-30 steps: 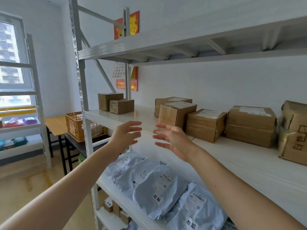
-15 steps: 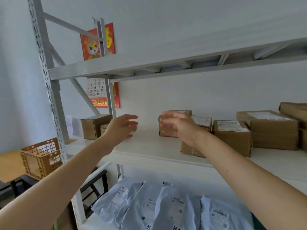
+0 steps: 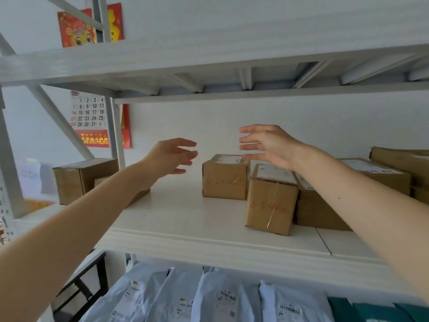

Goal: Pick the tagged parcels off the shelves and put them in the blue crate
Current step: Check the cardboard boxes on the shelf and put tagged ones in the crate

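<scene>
Both my arms reach over the white middle shelf (image 3: 185, 219). My left hand (image 3: 171, 158) hovers open, fingers spread, to the left of a small cardboard parcel (image 3: 224, 180) with a white label on top. My right hand (image 3: 267, 144) is open too, raised just above and to the right of that parcel, touching nothing. A second taller labelled parcel (image 3: 270, 201) stands nearer the shelf's front, under my right wrist. More brown parcels (image 3: 376, 175) sit behind my right forearm. The blue crate is out of sight.
Another cardboard box (image 3: 79, 180) stands at the shelf's left end by the grey upright (image 3: 116, 129). Grey mailer bags (image 3: 209, 298) lie in a row on the shelf below. The upper shelf (image 3: 209, 66) hangs low overhead. A red calendar (image 3: 92, 122) is on the wall.
The view has moved closer to the shelf and tilted up. Both hands have gone further in and higher, the right one now above the small parcel.
</scene>
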`<state>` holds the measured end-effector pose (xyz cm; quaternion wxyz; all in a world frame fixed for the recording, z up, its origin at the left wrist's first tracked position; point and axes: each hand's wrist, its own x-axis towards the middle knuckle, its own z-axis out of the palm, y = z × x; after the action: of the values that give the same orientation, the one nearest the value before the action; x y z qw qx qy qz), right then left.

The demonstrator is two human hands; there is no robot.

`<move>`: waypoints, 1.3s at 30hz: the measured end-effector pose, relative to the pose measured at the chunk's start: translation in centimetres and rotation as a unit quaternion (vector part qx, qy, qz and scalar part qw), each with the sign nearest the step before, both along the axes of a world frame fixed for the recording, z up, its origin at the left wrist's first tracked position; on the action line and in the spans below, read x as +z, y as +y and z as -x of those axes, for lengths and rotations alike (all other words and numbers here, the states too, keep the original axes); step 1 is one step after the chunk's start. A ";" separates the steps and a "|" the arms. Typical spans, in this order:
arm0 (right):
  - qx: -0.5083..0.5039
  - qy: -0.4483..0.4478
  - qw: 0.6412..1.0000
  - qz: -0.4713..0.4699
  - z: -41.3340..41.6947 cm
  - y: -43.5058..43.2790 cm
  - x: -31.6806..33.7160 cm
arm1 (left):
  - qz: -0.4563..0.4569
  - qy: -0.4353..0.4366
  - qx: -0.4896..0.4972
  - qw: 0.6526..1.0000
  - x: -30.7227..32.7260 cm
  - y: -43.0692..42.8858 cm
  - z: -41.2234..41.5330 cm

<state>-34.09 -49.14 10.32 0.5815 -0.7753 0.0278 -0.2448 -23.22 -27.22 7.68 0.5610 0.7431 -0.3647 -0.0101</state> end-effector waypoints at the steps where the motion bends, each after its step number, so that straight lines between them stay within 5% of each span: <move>1: -0.005 0.007 1.000 0.004 -0.4 -0.7 0.1 | 0.002 0.000 -0.005 1.000 0.1 -0.6 -0.7; 11: -0.055 0.120 0.991 0.031 -5.2 -8.1 1.3 | -0.041 0.013 -0.033 0.999 0.8 -7.1 -7.9; 20: -0.044 0.237 0.970 -0.035 -10.9 -12.5 0.6 | -0.100 0.057 -0.063 0.991 0.3 -10.7 -14.2; 28: 0.005 0.305 0.952 -0.028 -12.8 -12.8 -0.3 | -0.139 0.167 -0.052 0.975 -1.2 -13.2 -17.3; 39: 0.020 0.356 0.934 0.004 -14.3 -12.5 -1.1 | -0.149 0.199 -0.023 0.968 -2.1 -14.7 -18.2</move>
<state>-19.77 -61.65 9.26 0.5354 -0.8142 0.2164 0.0591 -5.00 -41.96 5.60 0.5045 0.7931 -0.2570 -0.2246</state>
